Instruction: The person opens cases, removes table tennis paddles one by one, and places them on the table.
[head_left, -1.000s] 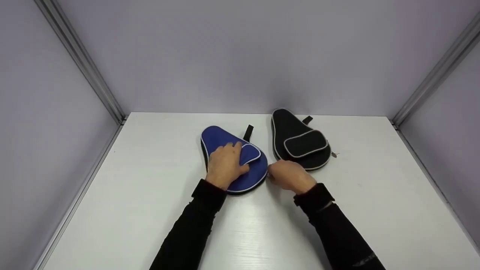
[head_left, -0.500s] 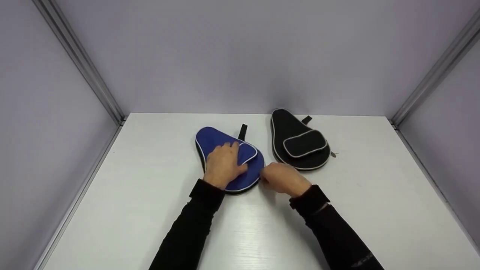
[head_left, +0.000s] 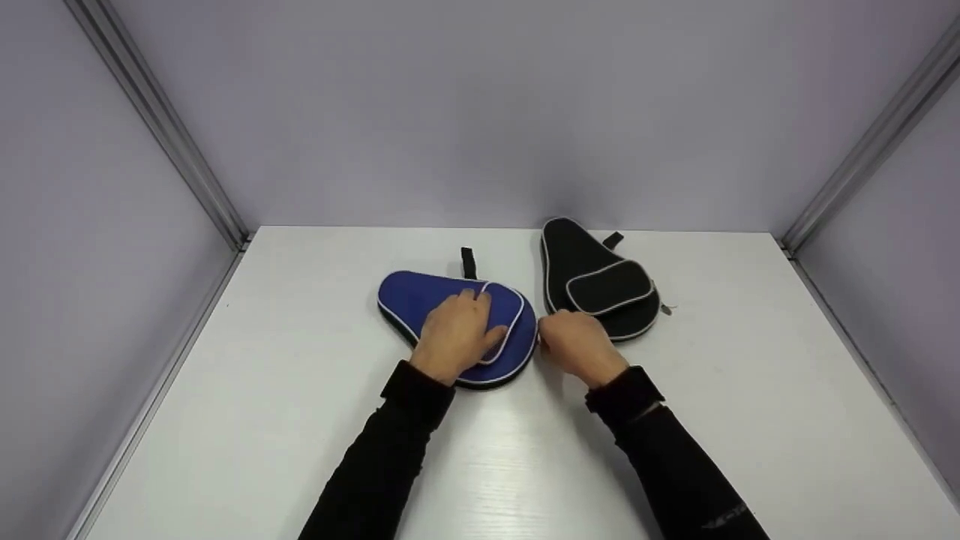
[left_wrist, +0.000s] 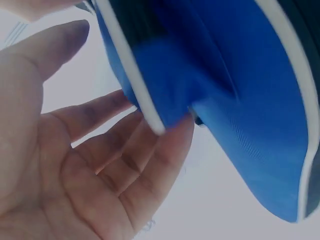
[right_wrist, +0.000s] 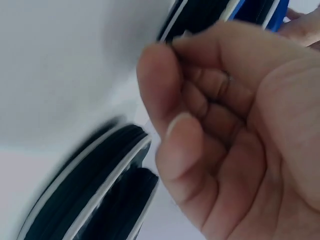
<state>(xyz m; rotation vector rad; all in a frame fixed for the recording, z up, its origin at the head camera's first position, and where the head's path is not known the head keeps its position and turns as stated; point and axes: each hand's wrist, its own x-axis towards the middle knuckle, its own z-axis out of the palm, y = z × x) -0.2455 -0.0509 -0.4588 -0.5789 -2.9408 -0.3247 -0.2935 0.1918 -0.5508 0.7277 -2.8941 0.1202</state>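
Note:
A blue table tennis bat case (head_left: 409, 292) with white piping lies flat, its narrow end to the left. My left hand (head_left: 454, 330) rests on it, fingers over the raised front pocket (head_left: 506, 304). In the left wrist view those fingers (left_wrist: 165, 155) are extended and touch the pocket's edge. At the case's rounded right side, my right hand (head_left: 577, 345) pinches what looks like the zipper pull, almost wholly hidden by thumb and forefinger. The right wrist view shows that right hand (right_wrist: 240, 120) with its other fingers curled in, against the case's dark side wall (right_wrist: 200, 17).
A black bat case (head_left: 570, 259) with pale piping lies just behind my right hand, near the back wall; a small zipper tag (head_left: 666, 309) hangs from its right side. A black strap (head_left: 469, 262) sticks out behind the blue case. Grey panels enclose the white table (head_left: 247, 420).
The blue case has turned anticlockwise under my left hand, its narrow end swinging left and nearer. My right hand shifted left, then back right along its edge. The black case stayed put.

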